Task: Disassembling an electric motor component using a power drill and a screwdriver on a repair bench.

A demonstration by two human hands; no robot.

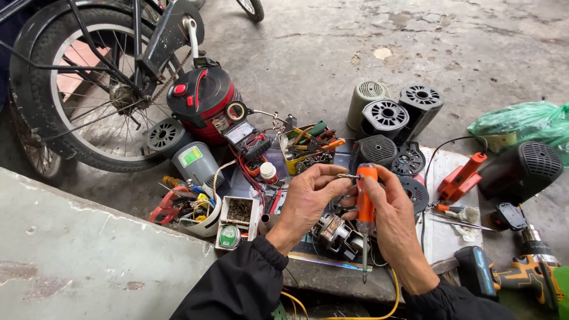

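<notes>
Both forearms, in dark sleeves, reach in from the near edge and angle toward each other. The left hand is raised with its back to the camera, thumb and forefinger pinched together at the tips. The right hand sits just beside it, fingers curled shut, thumb up.

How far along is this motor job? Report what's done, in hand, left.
Done: black vented plastic covers lie off. In hand: right hand holds the orange-handled screwdriver; left hand pinches something small at its handle end. Left: the bare metal motor core lies uncovered below.
</notes>
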